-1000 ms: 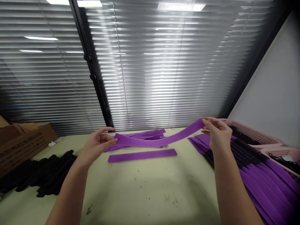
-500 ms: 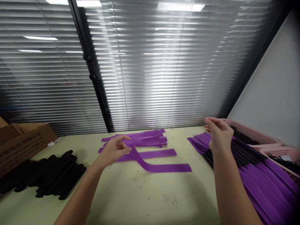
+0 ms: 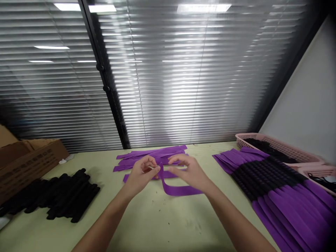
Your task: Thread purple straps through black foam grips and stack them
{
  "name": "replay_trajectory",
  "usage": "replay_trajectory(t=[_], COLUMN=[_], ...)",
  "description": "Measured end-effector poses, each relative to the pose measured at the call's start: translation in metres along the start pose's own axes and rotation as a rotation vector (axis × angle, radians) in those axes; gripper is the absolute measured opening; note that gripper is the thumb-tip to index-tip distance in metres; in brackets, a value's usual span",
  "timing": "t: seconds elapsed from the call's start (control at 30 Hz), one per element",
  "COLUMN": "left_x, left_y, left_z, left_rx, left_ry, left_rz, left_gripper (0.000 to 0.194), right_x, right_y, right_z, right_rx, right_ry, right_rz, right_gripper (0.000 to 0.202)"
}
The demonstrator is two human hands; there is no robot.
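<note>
A purple strip (image 3: 181, 190) hangs by one end from my left hand (image 3: 143, 175), pinched between thumb and fingers, and its other end runs rightward along the table. Close on the right of that raised end is my right hand (image 3: 190, 171), thumb and fingers apart, with nothing visible between them. Another purple strip (image 3: 168, 173) lies flat behind the held one, partly covered by my hands. Farther back is a loose pile of purple strips (image 3: 157, 153).
Black rolled pieces (image 3: 70, 196) lie at the left beside a cardboard box (image 3: 39, 157). On the right, purple strips with black middle sections (image 3: 273, 178) are spread on the pale table (image 3: 168, 224), near pink baskets (image 3: 288, 148) holding black items. Blinds (image 3: 183, 87) stand behind.
My right hand has moved left from near the pink basket to beside my left hand. My left hand has shifted right, bringing the raised strip end along.
</note>
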State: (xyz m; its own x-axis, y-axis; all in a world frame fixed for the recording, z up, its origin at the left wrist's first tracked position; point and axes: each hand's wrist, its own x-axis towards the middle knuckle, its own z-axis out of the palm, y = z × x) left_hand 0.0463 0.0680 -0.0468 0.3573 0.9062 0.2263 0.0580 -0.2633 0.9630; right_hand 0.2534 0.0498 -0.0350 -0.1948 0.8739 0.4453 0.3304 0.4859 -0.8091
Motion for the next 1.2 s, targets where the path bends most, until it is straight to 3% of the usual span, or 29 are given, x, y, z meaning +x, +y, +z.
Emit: replay_trajectory(t=[0.17,0.37,0.5,0.57,0.67,0.83,0.93,1.03,1.2], left_x=[-0.005,-0.009,-0.011,-0.011,-0.007,-0.010,-0.022,-0.036,-0.050], left_y=[0.003,0.010,0.026,0.031,0.026,-0.013,-0.038,-0.055,-0.071], left_z=[0.003,0.001,-0.012,-0.031,-0.079,-0.184,-0.232,-0.259,-0.279], left_rx=[-0.044,0.017,0.263,0.458,0.778,1.170,1.186,1.116,1.078], left_ry=[0.011,-0.014,-0.007,0.055,0.237,0.536,0.484,0.449,0.488], left_rz=[0.014,0.058,0.128,0.134,0.090,-0.304,-0.568,-0.731,-0.804], left_gripper=[0.024,0.024,0.023,0.028,0.035,0.042,0.031,0.021,0.025], right_x=[-0.007,-0.009,-0.009,-0.008,-0.008,-0.006,-0.005,-0.003,-0.003], right_y=[0.000,0.003,0.000,-0.002,-0.004,-0.006,-0.005,-0.003,-0.003], right_z=[0.027,0.032,0.030,0.026,0.018,0.007,0.001,-0.002,-0.006], right_rx=[-0.133,-0.158,-0.187,-0.182,-0.183,-0.197,-0.202,-0.216,-0.223], right_ry=[-0.056,-0.087,-0.087,-0.086,-0.070,-0.036,-0.009,0.024,0.040], right_rz=[-0.038,-0.059,-0.073,-0.070,-0.062,-0.036,-0.036,-0.050,-0.057], right_gripper=[0.021,0.021,0.015,0.015,0.016,0.017,0.018,0.018,0.018])
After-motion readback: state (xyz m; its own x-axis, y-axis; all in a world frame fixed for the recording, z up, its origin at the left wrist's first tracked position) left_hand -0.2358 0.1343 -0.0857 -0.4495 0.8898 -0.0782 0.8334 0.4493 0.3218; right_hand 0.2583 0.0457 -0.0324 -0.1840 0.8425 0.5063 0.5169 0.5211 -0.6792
